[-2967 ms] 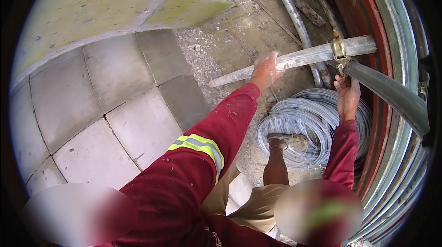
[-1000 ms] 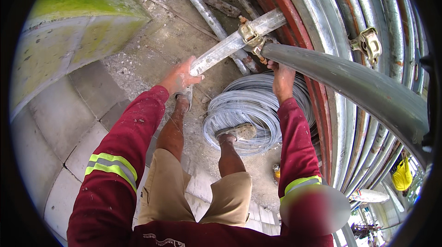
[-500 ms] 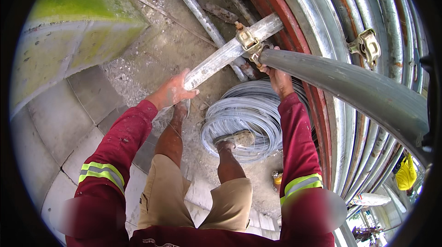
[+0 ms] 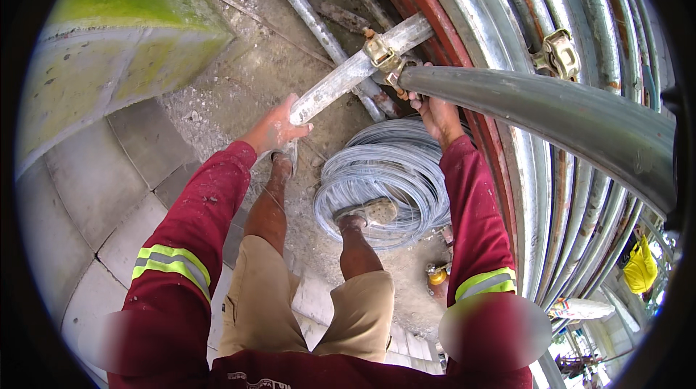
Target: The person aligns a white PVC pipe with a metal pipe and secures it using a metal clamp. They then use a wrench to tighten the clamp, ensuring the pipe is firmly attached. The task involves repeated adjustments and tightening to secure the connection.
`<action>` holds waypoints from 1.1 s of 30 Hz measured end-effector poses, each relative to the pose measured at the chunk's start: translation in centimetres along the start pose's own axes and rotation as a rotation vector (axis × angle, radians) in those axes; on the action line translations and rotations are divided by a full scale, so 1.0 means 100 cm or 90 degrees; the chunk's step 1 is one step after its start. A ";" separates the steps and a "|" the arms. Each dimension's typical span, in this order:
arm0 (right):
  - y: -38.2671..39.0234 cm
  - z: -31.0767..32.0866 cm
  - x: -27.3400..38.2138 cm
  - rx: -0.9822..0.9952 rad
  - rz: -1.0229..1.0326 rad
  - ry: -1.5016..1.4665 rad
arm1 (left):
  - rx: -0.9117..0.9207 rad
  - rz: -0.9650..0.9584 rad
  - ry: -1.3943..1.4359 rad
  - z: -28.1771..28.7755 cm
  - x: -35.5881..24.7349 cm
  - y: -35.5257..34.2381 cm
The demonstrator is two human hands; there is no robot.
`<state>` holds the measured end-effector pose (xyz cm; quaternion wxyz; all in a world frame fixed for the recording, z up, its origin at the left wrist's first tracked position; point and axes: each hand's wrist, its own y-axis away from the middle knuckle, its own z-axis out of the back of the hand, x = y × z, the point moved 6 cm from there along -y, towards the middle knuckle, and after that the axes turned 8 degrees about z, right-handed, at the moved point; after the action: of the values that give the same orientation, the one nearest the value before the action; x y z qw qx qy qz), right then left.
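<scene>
My left hand (image 4: pixel 279 128) grips the lower-left end of a pale, stained metal tube (image 4: pixel 330 88) that slants up to the red curved frame (image 4: pixel 455 23). A gold-toned scaffold clamp (image 4: pixel 380 52) sits around this tube and joins it to a thick grey pipe (image 4: pixel 529 106) running toward the lower right. My right hand (image 4: pixel 435 112) has its fingers closed at the lower part of the clamp, by a threaded bolt, just under the grey pipe's end; exactly what they grip is partly hidden. A coil of galvanised wire (image 4: pixel 348 171) lies below, with my right foot inside it.
Curved galvanised pipes (image 4: pixel 594 12), one carrying another clamp (image 4: pixel 558 55), line the right. A mossy concrete block (image 4: pixel 116 48) and square pavers (image 4: pixel 94 186) are at left. Loose pipes (image 4: pixel 297 5) lie behind. A yellow bag (image 4: pixel 638 266) hangs at far right; an orange object (image 4: pixel 436 280) sits near my leg.
Since three seconds ago my left hand and the tube have swung lower-left in view as the camera moved. Over the last half second both hands and the clamped pipes have risen slightly.
</scene>
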<state>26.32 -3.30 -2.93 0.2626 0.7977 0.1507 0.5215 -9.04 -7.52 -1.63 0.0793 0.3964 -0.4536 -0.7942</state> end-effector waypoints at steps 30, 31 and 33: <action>0.038 -0.014 0.011 -0.090 -0.155 -0.160 | 0.034 -0.015 0.049 -0.022 0.015 -0.036; 0.043 -0.026 0.013 -0.100 -0.175 -0.191 | 0.003 -0.004 0.041 -0.019 0.029 -0.042; 0.048 -0.038 0.021 -0.097 -0.192 -0.196 | 0.004 0.015 0.027 -0.021 0.040 -0.052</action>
<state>23.60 -5.16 2.61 0.4172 0.8141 0.1867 0.3583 -9.05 -7.82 -8.52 0.0969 0.4080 -0.4585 -0.7835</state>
